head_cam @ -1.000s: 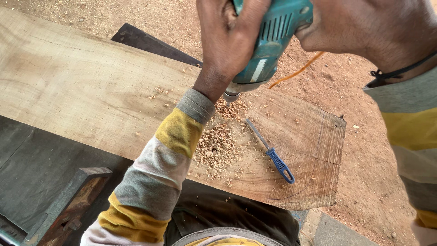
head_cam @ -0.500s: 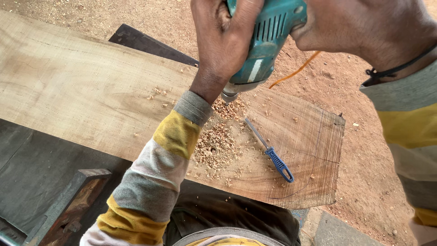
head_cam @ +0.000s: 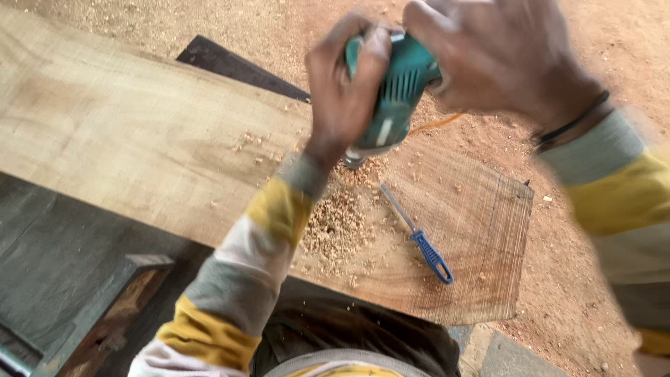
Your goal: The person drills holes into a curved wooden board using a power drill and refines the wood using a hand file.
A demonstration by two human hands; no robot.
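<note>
A teal electric drill (head_cam: 395, 98) points down at a wide wooden plank (head_cam: 139, 146), its chuck just above a heap of wood shavings (head_cam: 338, 220). My left hand (head_cam: 345, 84) wraps around the drill's front body. My right hand (head_cam: 492, 56) grips its rear handle. Both hands look blurred. An orange cord (head_cam: 436, 124) trails from the drill. A drilled hole shows in the shavings nearer to me. Lying on the plank to the right of the shavings is a blue-handled screwdriver (head_cam: 419, 237).
The plank's right end (head_cam: 509, 251) hangs over sandy ground (head_cam: 579, 279) strewn with sawdust. A dark board (head_cam: 237, 68) pokes out behind the plank. A grey slab (head_cam: 63, 258) and a dark wooden block (head_cam: 115, 314) lie at lower left.
Both hands and the drill have come further into view and lower in the frame, with motion blur. The screwdriver and shavings stay put.
</note>
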